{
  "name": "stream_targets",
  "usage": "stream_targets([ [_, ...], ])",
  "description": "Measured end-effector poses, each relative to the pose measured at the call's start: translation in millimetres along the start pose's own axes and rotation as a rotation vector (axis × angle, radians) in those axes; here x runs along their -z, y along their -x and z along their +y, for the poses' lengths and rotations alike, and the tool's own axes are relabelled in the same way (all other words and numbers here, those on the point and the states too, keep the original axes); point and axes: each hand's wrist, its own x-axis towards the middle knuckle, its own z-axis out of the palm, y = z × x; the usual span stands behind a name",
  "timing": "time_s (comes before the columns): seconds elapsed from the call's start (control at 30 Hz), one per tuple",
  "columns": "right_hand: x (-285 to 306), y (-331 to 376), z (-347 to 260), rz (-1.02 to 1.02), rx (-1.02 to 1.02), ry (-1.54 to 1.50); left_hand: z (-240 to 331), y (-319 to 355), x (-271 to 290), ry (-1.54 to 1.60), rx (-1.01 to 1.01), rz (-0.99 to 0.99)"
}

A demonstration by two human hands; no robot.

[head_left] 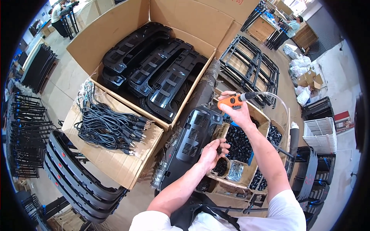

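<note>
My right hand (238,115) is wrapped round an orange power screwdriver (230,101), with a grey collar and a clear hose (275,94) curving off to the right. Its tip is hidden. Below and to the left, my left hand (212,154) has its fingers curled around small dark pieces (221,149), too small to make out, probably screws. This hand is beside a long black plastic housing (191,134) with slotted vents, lying tilted on a plastic-wrapped support (203,86). The housing's far end is just left of the screwdriver.
A divided parts box to the right holds black plastic pieces (239,144), dark screws (220,168) and silvery fasteners (235,171). A big carton (192,15) of black housings (169,86) stands ahead. Bundled black cables (106,123) lie on cardboard at left. Curved black panels (77,184) are stacked lower left.
</note>
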Motion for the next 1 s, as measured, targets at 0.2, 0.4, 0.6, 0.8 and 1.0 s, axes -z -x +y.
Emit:
stream_targets([
  [0.2,-6,-5,-3,-0.021,-0.002,-0.024,-10,4,2,-0.043,0.015,0.005],
  [0.4,-4,-6,-7,-0.048,-0.003,-0.006,-21,4,12,-0.128,-0.056,-0.089],
  [0.6,-6,-8,-4,-0.052,-0.062,0.004,-9,17,1,-0.177,-0.072,-0.031],
  [0.8,-12,3,-10,-0.009,-0.005,-0.015,10,17,10,-0.181,-0.119,-0.047],
  [1.0,-6,43,-52,-0.033,0.027,-0.148,44,12,6,0.082,-0.160,0.136],
])
